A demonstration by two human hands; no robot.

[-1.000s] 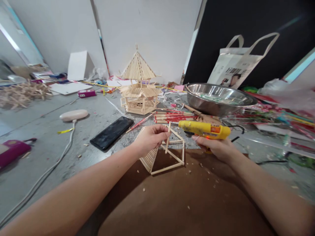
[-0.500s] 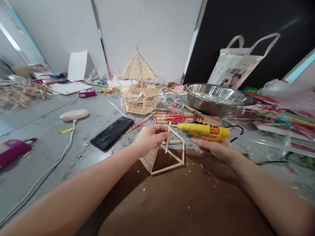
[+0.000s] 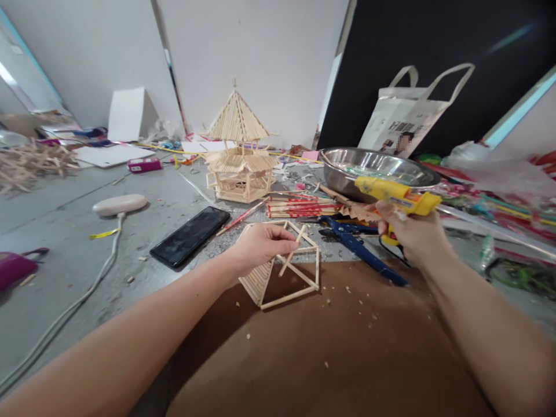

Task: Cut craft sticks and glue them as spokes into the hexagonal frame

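Head view: a left hand [image 3: 259, 248] and a right hand [image 3: 412, 233] work at a stick frame [image 3: 257, 279], the right one holding a glue gun [image 3: 391, 194].

The left hand pinches a thin wooden stick [image 3: 290, 258] between thumb and fingertips, slanted inside the frame, which sits at the far edge of a brown board [image 3: 325, 347]. The right hand is clenched around the yellow glue gun, held in the air right of the frame and well apart from it, in front of a steel bowl [image 3: 343, 159]. A blue tool [image 3: 365, 255] lies between frame and right hand. A black phone [image 3: 190, 236] lies left of the frame.
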